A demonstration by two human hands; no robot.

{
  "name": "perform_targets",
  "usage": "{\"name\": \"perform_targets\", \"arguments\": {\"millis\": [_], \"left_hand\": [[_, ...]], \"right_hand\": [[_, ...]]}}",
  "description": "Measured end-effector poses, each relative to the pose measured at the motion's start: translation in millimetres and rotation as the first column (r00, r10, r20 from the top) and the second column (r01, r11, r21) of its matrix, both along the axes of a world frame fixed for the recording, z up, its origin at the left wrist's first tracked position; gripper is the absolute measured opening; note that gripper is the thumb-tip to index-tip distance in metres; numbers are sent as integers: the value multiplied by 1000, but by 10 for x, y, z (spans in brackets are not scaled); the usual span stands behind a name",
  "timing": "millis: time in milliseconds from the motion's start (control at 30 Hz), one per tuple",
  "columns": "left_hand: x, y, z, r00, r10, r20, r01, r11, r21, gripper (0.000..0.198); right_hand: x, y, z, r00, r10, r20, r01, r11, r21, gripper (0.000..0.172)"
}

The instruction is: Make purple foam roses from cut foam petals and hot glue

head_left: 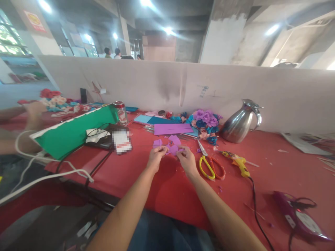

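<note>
L. hand (156, 158) and R. hand (187, 159) were nearly closed, thumbs to fingers, pinching the thin, curved purple paper piece (173, 150) betw. them, over the red-covered table (171, 190). Loose purple paper petals (175, 140) lay just beyond the fingertips, w/ a flat, rectangular purple paper sheet (172, 129) behind. Steel scissors w/ yellow and orange loop handles (203, 151) lay R. of R. hand; a yellow plastic glue gun w/ black cord (240, 163) lay farther R. Exact fingertip contact, L. hand: cannot tell.
</note>
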State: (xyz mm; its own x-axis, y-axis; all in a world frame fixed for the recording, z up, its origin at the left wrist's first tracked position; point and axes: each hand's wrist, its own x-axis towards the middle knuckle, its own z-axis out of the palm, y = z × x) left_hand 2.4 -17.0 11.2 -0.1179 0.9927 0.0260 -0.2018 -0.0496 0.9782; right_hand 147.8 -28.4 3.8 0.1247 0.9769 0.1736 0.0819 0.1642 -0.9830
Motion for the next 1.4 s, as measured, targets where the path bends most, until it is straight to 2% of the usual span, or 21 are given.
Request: {"name": "perform_targets", "arguments": {"millis": [300,433,567,733,833,1000,1233,1300,1400], "left_hand": [[11,-13,37,1000,17,10,-17,1000,15,35],[21,-13,41,998,56,-31,-54,997,58,24],[11,1,-4,997,42,-62,-39,998,44,20],[3,17,-22,998,43,-48,-42,999,20,27],[18,5,1,998,47,-43,-46,999,22,27],[35,-8,4,997,-20,-77,22,999,25,25],[9,35,-21,996,81,-34,-80,996,28,27],[1,45,-29,997,69,-45,-68,997,34,27],[-7,75,-61,994,58,-90,-53,997,54,27]], "right_hand": [[-23,5,4,998,18,-55,-18,1000,-4,31],[-32,9,3,995,51,-84,-50,999,22,31],[-38,5,7,994,66,-86,-63,997,37,30],[-34,-14,32,995,52,-89,-49,998,39,27],[-32,-19,37,995,81,-63,-78,996,48,25],[-34,-16,17,988,154,-15,-153,987,44,22],[-1,4,17,990,132,47,-133,990,35,23],[6,-1,35,986,139,94,-141,990,10,25],[6,-28,79,961,116,252,-123,992,12,21]]}}
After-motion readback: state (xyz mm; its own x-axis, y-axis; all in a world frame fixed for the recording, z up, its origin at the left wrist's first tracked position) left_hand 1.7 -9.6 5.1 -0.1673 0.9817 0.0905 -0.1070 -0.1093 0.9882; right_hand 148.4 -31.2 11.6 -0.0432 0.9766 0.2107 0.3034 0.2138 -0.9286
